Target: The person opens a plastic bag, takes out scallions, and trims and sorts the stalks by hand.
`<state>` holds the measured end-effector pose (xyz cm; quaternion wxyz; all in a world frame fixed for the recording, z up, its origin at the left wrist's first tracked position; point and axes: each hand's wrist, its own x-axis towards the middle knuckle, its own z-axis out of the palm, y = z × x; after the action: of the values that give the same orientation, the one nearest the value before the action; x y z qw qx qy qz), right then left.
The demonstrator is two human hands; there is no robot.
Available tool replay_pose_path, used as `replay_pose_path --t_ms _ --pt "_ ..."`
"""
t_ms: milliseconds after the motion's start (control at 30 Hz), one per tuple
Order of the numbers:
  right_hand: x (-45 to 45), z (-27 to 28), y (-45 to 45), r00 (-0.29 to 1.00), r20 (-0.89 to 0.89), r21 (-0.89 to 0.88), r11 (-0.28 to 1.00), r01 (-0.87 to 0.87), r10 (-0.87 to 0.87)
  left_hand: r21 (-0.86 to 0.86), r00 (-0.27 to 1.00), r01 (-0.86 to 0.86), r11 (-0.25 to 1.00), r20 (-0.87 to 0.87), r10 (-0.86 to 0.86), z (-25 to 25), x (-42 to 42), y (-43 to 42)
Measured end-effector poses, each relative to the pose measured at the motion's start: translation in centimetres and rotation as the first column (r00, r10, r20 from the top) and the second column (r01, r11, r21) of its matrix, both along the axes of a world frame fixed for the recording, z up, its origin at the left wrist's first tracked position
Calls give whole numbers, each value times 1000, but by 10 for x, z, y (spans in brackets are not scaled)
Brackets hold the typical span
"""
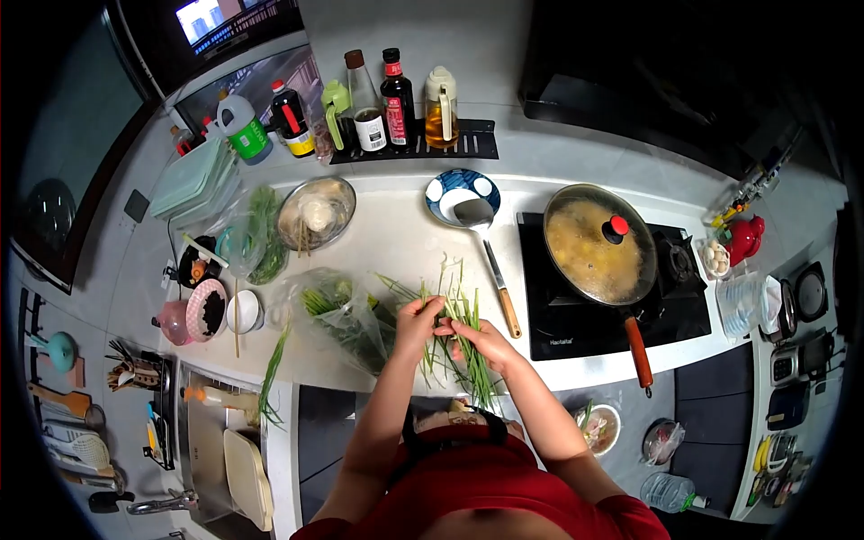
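Observation:
Over the counter's front edge, my right hand [484,345] is closed around a bunch of thin green scallions [481,389], whose leaves hang toward the floor. My left hand [419,326] is beside it, fingers pinched together on stalks of the same bunch. The fingertips of both hands nearly meet, and exactly what lies between them is partly hidden. More loose stalks lie on the counter just beyond my hands. Left of my left hand sits a clear plastic bag [335,315] of greens. A single scallion [275,373] lies over the counter edge near the sink.
A lidded pan [598,243] of simmering food sits on the black stove [576,335], handle jutting forward. A spatula [495,270] rests on a blue-patterned plate [447,184]. Bottles line a rack [481,144] at the back. A metal bowl [340,193] and sink [202,427] are left.

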<state>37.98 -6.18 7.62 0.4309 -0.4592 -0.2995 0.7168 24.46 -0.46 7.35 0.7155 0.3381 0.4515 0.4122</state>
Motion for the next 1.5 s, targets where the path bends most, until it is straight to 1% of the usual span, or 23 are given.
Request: replay_pose_path --t_ms 67,100,200,300,333,400,433,533,633,667,733,833,933,967,1033,1133,1233,1267,1300,1400,1433,1500 --pt "1 10 -3 986 -138 -81 994 79 -90 13 998 -31 999 -55 31 2 -8 3" --pt "5 7 -2 988 -139 -70 996 60 -69 2 997 -74 997 -35 74 3 -6 4" --pt "9 -1 -2 999 -26 -24 999 39 -40 15 997 -68 998 26 67 4 -11 6" --pt "9 -2 0 998 -44 -27 999 35 -37 133 990 -40 990 -129 57 8 -3 -1" --pt "8 -1 0 998 -53 -24 999 30 -31 167 991 -17 986 -130 39 9 -1 -3" --pt "1 9 0 989 -109 -85 992 95 -104 233 991 27 972 -135 5 12 0 -6" --pt "-1 15 0 981 -133 -117 985 126 -142 201 990 14 980 -140 15 17 1 -7" --pt "-4 20 0 972 -133 -122 977 176 -192 229 987 38 973 -159 -2 20 2 -8" --pt "-1 2 1 995 23 23 995 100 -100 279 989 -5 960 -138 45 3 6 -5" --pt "0 -2 1 994 30 26 994 102 -103 221 988 -13 975 -149 47 -1 5 -5" --pt "0 0 1 993 43 31 994 105 -106 102 984 -32 994 -170 49 14 2 -4" --pt "-1 5 1 995 49 31 996 87 -88 12 991 -108 994 -76 109 9 -7 4" --pt "-1 8 0 997 16 8 997 78 -78 25 992 -126 992 -13 126 4 -8 8" --pt "0 8 0 997 -7 -4 997 80 -80 37 996 -33 999 -83 36 5 -8 7" --pt "1 6 0 995 -53 -30 996 83 -85 39 965 153 987 -221 -141 15 -6 1" --pt "-4 10 0 987 28 -37 986 160 -159 113 972 165 980 -184 -143 15 -4 -4" --pt "-4 4 0 979 119 15 986 166 -167 66 978 73 995 -202 -59 7 -8 3" --pt "-4 4 0 983 103 6 988 153 -153 42 978 36 998 -209 -26 4 -10 6" --pt "-4 3 0 986 86 -3 990 141 -140 45 983 -39 998 -176 46 15 -11 8" --pt "-3 3 -1 991 56 -25 992 127 -125 80 974 -126 989 -178 138 9 -20 22" --pt "-2 3 -1 991 50 -32 992 126 -124 77 968 -86 993 -231 102 10 -23 23" --pt "-1 5 -1 990 30 -41 989 141 -140 196 960 56 979 -282 1 10 -12 14"
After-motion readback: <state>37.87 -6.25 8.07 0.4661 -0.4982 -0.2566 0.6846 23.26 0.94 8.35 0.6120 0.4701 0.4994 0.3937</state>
